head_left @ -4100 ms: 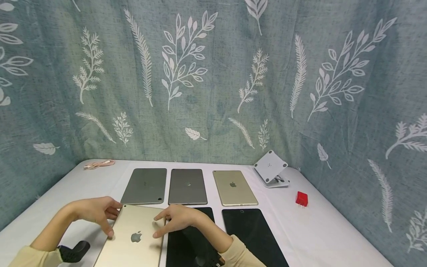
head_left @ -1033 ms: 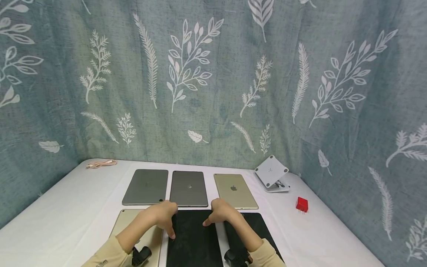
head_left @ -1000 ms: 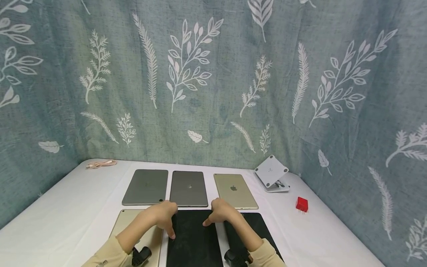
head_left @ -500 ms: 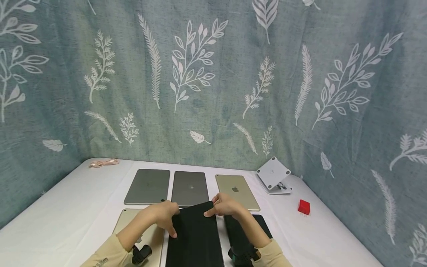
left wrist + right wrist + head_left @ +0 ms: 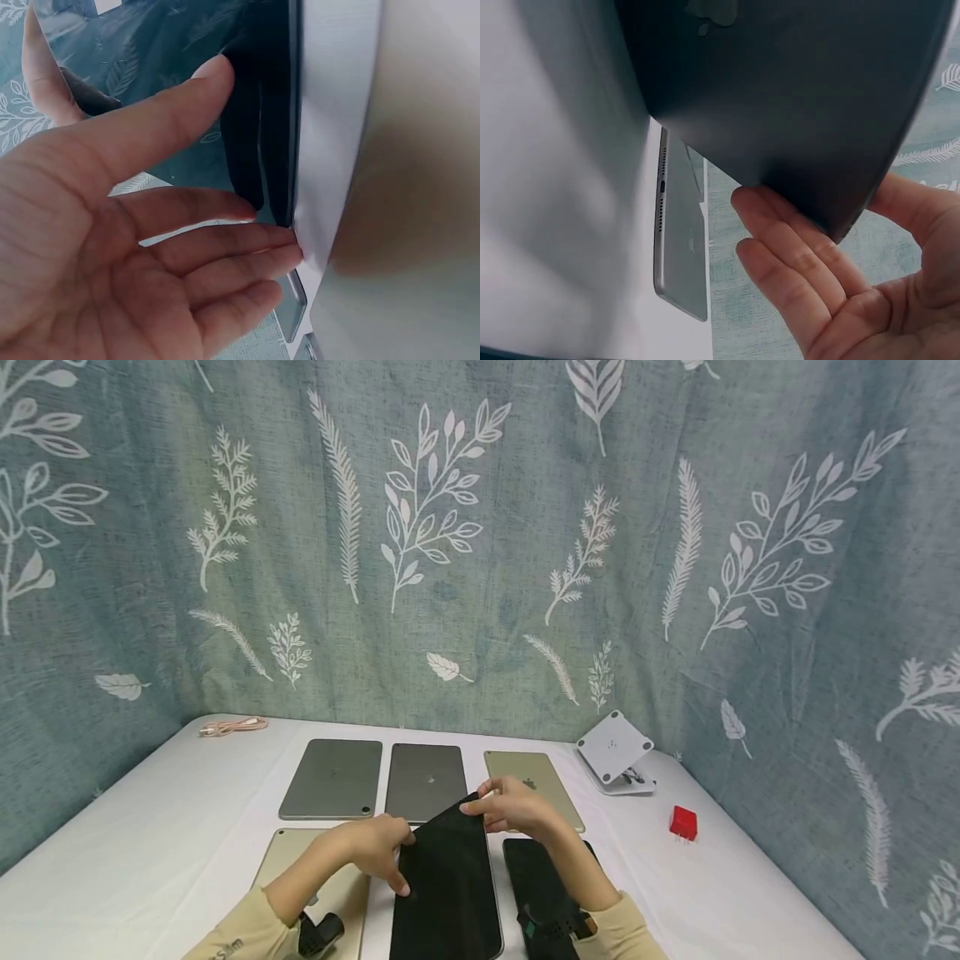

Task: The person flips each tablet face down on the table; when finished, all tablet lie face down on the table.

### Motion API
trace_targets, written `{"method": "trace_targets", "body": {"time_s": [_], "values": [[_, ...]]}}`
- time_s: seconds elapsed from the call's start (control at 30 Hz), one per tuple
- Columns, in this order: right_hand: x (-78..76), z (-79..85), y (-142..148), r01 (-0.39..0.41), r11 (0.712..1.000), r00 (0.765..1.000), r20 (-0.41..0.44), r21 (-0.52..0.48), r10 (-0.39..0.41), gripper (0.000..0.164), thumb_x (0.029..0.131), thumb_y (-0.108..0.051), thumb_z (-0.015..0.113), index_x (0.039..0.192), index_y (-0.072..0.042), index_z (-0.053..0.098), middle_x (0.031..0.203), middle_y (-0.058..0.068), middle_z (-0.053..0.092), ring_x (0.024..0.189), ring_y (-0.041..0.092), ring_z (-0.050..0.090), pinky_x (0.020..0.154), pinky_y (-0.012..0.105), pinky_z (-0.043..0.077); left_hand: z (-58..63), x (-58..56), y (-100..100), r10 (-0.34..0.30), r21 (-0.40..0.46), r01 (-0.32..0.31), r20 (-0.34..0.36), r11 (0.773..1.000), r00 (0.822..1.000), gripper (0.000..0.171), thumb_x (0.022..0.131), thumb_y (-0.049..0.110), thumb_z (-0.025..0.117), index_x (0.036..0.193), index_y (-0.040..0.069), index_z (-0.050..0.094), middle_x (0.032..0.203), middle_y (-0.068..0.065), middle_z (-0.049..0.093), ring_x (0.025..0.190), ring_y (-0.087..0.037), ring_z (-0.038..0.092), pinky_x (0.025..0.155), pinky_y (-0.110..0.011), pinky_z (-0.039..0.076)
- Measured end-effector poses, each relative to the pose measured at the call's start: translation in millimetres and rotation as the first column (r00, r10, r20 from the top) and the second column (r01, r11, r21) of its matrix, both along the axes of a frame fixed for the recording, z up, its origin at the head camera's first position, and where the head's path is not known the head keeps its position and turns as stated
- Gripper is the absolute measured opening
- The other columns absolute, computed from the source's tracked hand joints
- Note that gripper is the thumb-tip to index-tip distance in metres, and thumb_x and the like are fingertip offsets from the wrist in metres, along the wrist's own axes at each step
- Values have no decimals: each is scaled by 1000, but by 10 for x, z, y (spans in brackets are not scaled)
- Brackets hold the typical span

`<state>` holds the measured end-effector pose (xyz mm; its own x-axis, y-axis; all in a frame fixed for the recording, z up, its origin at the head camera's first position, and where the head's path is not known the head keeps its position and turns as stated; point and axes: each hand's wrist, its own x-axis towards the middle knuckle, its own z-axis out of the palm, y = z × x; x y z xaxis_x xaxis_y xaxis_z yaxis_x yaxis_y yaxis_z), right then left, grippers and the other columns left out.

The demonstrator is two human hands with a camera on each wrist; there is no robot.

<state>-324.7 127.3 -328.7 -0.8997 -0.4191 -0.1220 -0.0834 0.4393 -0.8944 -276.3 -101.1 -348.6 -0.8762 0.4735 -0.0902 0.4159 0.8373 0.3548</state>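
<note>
A black-screened tablet (image 5: pixel 450 885) in the front middle is tilted, its far right corner raised off the white table. My right hand (image 5: pixel 513 807) pinches that corner, thumb on the screen side and fingers against the back. In the right wrist view the grey back of the tablet (image 5: pixel 802 90) shows, with part of a logo. At the far left corner, my left hand (image 5: pixel 371 847) has its thumb over the glossy screen. In the left wrist view, its nearly straight fingers (image 5: pixel 247 247) reach to the lower corner. The tablet's near end is partly out of the head view.
Beside it lie a gold tablet (image 5: pixel 341 902), face down, and another black tablet (image 5: pixel 540 877). Behind are a greenish-grey tablet (image 5: pixel 330 777), a dark grey one (image 5: pixel 427 777) and a gold one (image 5: pixel 551 789). A silver stand (image 5: pixel 615 747), red charger (image 5: pixel 683 823) and coiled cable (image 5: pixel 232 727) lie farther out.
Both hands moved from the gold tablet at left to the black middle one, which lay flat a second ago. My right hand has since raised its far right corner; the left stayed near its corner.
</note>
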Motion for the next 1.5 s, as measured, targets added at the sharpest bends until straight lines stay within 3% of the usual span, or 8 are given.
{"method": "trace_targets", "body": {"time_s": [0.23, 0.47, 0.73, 0.9, 1.1, 1.27, 1.37, 1.5], "values": [[0, 58, 24, -62, 993, 998, 14, -100, 64, 24, 96, -20, 54, 104, 1, 48, 68, -3, 47, 57, 5, 54, 63, 23, 54, -29, -13, 36, -46, 34, 47, -38, 998, 998, 58, 66, 22, 88, 111, -8, 65, 111, -15, 69, 101, -26, 65, 88, -37, 52], [11, 132, 43, -78, 992, 997, -1, -104, 78, 27, 100, -20, 46, 109, 5, 48, 72, -1, 51, 63, 8, 58, 75, 35, 57, -75, -15, 64, -108, 107, 114, -62, 988, 992, 50, 67, 20, 87, 106, -6, 68, 108, -16, 70, 100, -28, 66, 86, -36, 53], [42, 178, 38, -108, 981, 994, 6, -160, 110, 19, 98, -12, 48, 110, 3, 47, 75, 0, 58, 65, 8, 63, 73, 32, 57, -93, -14, 74, -136, 138, 145, -79, 980, 988, 45, 67, 22, 87, 101, -3, 69, 91, -7, 70, 73, -9, 49, 68, -25, 42], [54, 186, 35, -105, 979, 994, 8, -174, 108, 22, 98, -13, 49, 112, 3, 46, 76, 1, 60, 66, 8, 64, 70, 29, 57, -89, 0, 85, -130, 139, 141, -83, 980, 988, 48, 67, 22, 87, 102, -5, 69, 92, -8, 70, 74, -11, 50, 69, -26, 43], [60, 184, 51, -90, 984, 996, -6, -155, 90, 29, 98, -16, 51, 117, 6, 46, 78, 1, 62, 67, 8, 65, 71, 27, 56, -111, 4, 119, -115, 141, 127, -91, 982, 989, 58, 68, 23, 86, 111, -8, 65, 108, -17, 68, 99, -26, 63, 88, -37, 50], [67, 182, 40, -93, 983, 996, -20, -160, 91, 33, 98, -17, 51, 119, 8, 47, 78, 0, 63, 69, 8, 65, 72, 28, 57, -103, -19, 114, -148, 154, 161, -92, 975, 985, 48, 70, 24, 85, 104, -6, 68, 96, -13, 70, 81, -16, 58, 73, -28, 48], [76, 193, 17, -108, 980, 994, -31, -165, 104, 32, 98, -17, 52, 119, 7, 47, 79, -1, 64, 70, 7, 65, 72, 26, 56, -57, -39, 89, -175, 228, 178, -35, 957, 984, 48, 73, 25, 82, 107, -7, 67, 100, -16, 71, 87, -21, 66, 77, -30, 52], [89, 194, -4, -146, 974, 989, -47, -173, 140, 36, 97, -17, 53, 123, 7, 47, 86, 2, 67, 74, 8, 67, 79, 29, 57, 31, -64, 35, -199, 390, 149, 90, 909, 976, 60, 81, 27, 77, 121, -12, 58, 117, -23, 66, 107, -33, 66, 91, -44, 52]]}}
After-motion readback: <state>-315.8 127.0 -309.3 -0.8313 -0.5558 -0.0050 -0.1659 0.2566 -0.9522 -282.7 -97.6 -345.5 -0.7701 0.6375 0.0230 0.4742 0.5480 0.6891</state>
